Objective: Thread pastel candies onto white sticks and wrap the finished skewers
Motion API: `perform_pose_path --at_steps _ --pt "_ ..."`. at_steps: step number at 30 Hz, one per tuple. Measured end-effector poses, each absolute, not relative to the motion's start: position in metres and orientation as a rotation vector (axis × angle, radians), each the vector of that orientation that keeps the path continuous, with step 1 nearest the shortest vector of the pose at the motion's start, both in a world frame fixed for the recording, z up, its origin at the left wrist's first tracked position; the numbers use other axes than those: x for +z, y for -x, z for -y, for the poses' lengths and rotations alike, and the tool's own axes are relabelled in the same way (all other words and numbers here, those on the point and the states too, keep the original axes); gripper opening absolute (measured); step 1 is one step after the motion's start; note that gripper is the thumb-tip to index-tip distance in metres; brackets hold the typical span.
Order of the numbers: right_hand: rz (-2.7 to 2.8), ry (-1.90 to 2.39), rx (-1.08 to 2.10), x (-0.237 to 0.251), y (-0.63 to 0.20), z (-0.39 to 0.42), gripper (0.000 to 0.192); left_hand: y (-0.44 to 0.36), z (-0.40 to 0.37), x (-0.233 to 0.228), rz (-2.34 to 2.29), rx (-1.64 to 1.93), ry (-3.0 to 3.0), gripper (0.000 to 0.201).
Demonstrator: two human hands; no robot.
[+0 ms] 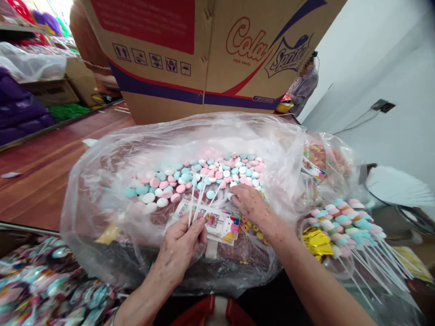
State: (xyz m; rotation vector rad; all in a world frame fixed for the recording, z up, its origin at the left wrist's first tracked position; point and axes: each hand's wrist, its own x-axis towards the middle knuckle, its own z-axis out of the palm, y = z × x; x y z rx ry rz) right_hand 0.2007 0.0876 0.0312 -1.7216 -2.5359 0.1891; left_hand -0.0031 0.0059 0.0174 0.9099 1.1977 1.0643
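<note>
A big clear plastic bag (102,181) lies open in front of me, full of pastel lollipops (204,174) in pink, blue and white on white sticks. My left hand (181,246) pinches several white lollipop sticks (197,203) at their lower ends, with the candy heads pointing away. My right hand (249,203) reaches into the bag and its fingertips touch a lollipop at the near edge of the pile. Small printed packets (220,224) lie in the bag between my two hands.
A second bunch of pastel lollipops (343,222) lies to the right beside gold foil (317,242). A large "Cola Sprite" cardboard box (210,59) stands behind the bag. Wrapped sweets (44,285) fill the lower left. A person (304,86) stands far back by the white wall.
</note>
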Motion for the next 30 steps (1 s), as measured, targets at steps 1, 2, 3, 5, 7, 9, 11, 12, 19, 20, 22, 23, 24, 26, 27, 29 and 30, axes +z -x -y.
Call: perform_pose_path --at_steps 1,2,3,5,7,9,11,12,19,20,22,23,24,26,27,29,30 --pt "2.518 1.731 0.175 0.030 -0.200 -0.087 0.024 0.004 -0.006 0.017 -1.203 1.059 -0.916 0.041" --pt "2.495 1.754 0.162 0.030 -0.198 -0.086 0.025 0.004 -0.006 0.017 -1.208 1.057 -0.918 0.041" --pt "2.473 1.785 0.152 0.032 -0.197 -0.085 0.026 0.004 -0.006 0.017 -1.211 1.056 -0.918 0.040" --pt "2.464 1.833 0.140 0.036 -0.194 -0.083 0.026 0.004 -0.005 0.016 -1.213 1.057 -0.917 0.039" --pt "2.501 1.826 0.125 0.040 -0.192 -0.081 0.024 0.004 -0.005 0.015 -1.211 1.051 -0.922 0.039" --pt "2.547 1.776 0.091 0.040 -0.192 -0.079 0.024 0.004 -0.005 0.014 -1.209 1.044 -0.921 0.039" --pt "2.577 1.710 0.054 0.036 -0.193 -0.078 0.026 0.004 -0.005 0.013 -1.213 1.040 -0.919 0.039" --pt "2.582 1.678 0.037 0.034 -0.193 -0.077 0.027 0.004 -0.005 0.013 -1.217 1.039 -0.925 0.039" --pt "2.490 1.611 0.120 0.022 -0.191 -0.083 0.031 0.004 -0.010 0.007 -1.278 0.961 -1.061 0.041" --pt "2.417 1.610 0.189 0.022 -0.191 -0.085 0.030 0.004 -0.011 0.006 -1.283 0.953 -1.079 0.041" --pt "2.172 1.613 0.403 0.022 -0.195 -0.089 0.026 0.005 -0.011 0.007 -1.296 0.940 -1.120 0.041" --pt "2.010 1.591 0.555 0.023 -0.198 -0.090 0.022 0.006 -0.011 0.009 -1.306 0.932 -1.145 0.041" --pt "1.831 1.547 0.723 0.023 -0.200 -0.091 0.017 0.007 -0.011 0.011 -1.314 0.922 -1.180 0.041" --pt "1.479 1.401 1.051 0.025 -0.206 -0.091 0.012 0.008 -0.010 0.016 -1.331 0.909 -1.270 0.041" --pt "1.330 1.317 1.180 0.027 -0.208 -0.091 0.014 0.009 -0.009 0.018 -1.343 0.901 -1.318 0.041" --pt "1.118 1.198 1.338 0.031 -0.210 -0.089 0.021 0.009 -0.008 0.021 -1.371 0.879 -1.394 0.041" --pt "1.055 1.165 1.378 0.034 -0.211 -0.087 0.024 0.009 -0.007 0.022 -1.386 0.868 -1.415 0.040"
